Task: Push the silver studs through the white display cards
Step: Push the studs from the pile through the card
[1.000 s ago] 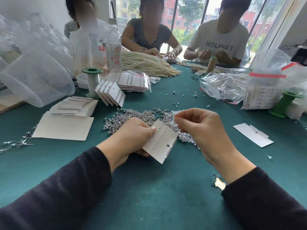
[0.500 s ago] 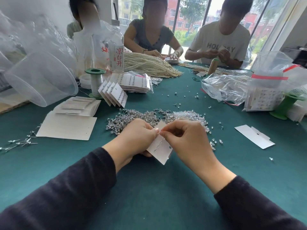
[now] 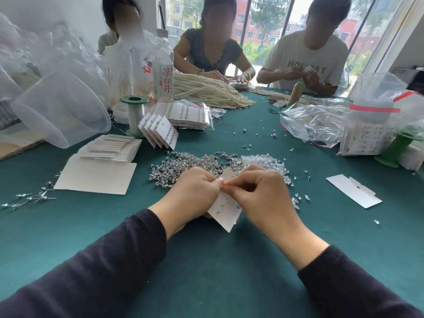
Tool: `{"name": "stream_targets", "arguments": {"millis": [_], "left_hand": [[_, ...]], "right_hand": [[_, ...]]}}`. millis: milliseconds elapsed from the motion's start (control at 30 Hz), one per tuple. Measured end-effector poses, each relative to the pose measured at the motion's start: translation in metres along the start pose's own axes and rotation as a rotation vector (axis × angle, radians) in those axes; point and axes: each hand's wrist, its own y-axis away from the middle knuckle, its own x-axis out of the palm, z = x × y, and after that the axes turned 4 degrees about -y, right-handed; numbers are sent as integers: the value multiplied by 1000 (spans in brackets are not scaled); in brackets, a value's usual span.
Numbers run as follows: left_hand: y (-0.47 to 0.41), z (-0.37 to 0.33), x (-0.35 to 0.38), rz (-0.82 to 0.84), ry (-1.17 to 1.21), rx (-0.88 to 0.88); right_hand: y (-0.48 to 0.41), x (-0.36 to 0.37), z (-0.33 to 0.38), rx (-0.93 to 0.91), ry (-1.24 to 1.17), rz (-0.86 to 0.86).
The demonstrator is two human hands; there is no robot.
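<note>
White display card (image 3: 226, 208) gripped by left hand (image 3: 192, 198), right hand (image 3: 261, 193) pinching its top edge

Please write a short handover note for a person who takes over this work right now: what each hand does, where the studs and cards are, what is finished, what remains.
Left hand: holds the white display card from its left side, above the green table.
Right hand: fingertips pinched at the card's upper part, apparently pressing in a stud; the stud itself is hidden.
Done: a few studs already sit in this card. Filled cards lean near the green spool.
Supplies: pile of silver studs just behind the hands; blank cards on the left.
Left: finish this card, then the blank ones.
</note>
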Motion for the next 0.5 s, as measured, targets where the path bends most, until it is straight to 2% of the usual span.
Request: {"name": "stream_targets", "arguments": {"millis": [267,500], "left_hand": [[1,-2,0,51,160,-51],[0,0,0,66,146,-68]], "right_hand": [[1,0,0,-1,33,-30],[3,2,-1,-11,105,-63]]}}
